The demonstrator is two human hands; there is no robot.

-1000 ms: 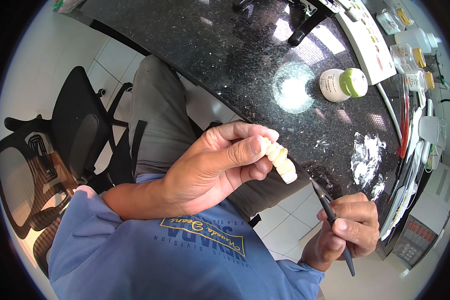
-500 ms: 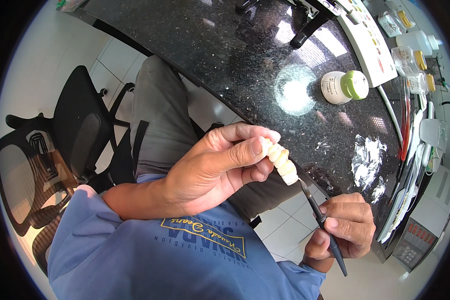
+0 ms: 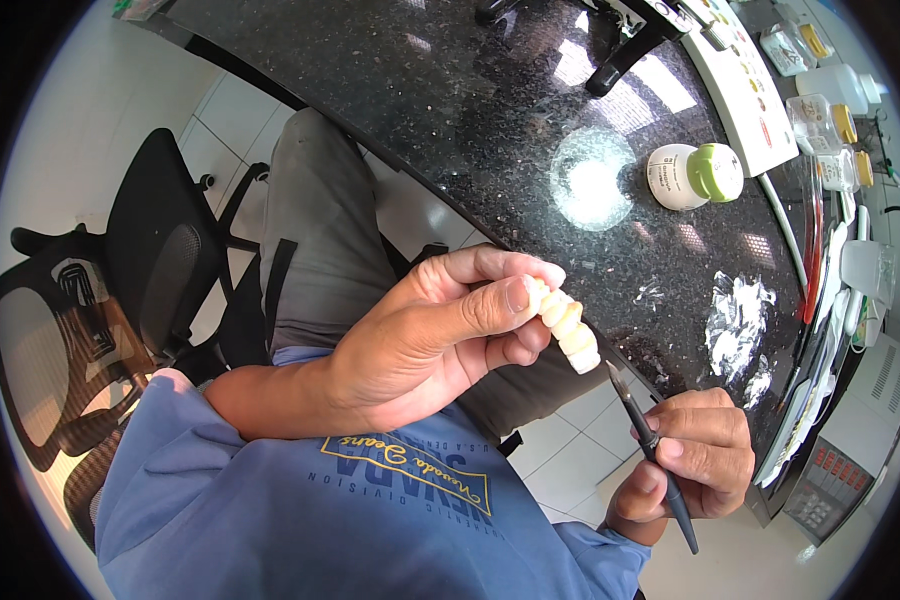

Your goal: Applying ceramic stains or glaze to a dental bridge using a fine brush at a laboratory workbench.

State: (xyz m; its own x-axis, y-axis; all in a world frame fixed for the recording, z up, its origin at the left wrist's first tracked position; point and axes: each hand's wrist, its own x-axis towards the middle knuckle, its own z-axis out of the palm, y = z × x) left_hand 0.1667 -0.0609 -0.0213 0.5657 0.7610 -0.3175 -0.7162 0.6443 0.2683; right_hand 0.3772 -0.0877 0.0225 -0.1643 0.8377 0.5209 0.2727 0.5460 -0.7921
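Between thumb and fingertips, my left hand [image 3: 450, 325] grips one end of a dental bridge [image 3: 567, 327], a row of several cream tooth shapes with a whiter tooth at the free end. My fingers cover its other end. My right hand [image 3: 692, 455] is closed around a dark-handled brush [image 3: 660, 450], held like a pen. The brush's pointed tip lies just beside the whitish end tooth, with a small gap between them. Both hands are in front of my body, off the near edge of the dark worktop.
On the speckled black worktop [image 3: 450, 130] stand a white jar with a green lid [image 3: 692, 176] and a black stand [image 3: 635, 55]. White smears [image 3: 738, 325] mark its right part. Several tools and yellow-capped jars [image 3: 822, 125] line the right side. An office chair [image 3: 145, 260] stands at left.
The brush tip has moved slightly right, away from the end tooth that it was touching or nearly touching. My left hand and the bridge have barely shifted.
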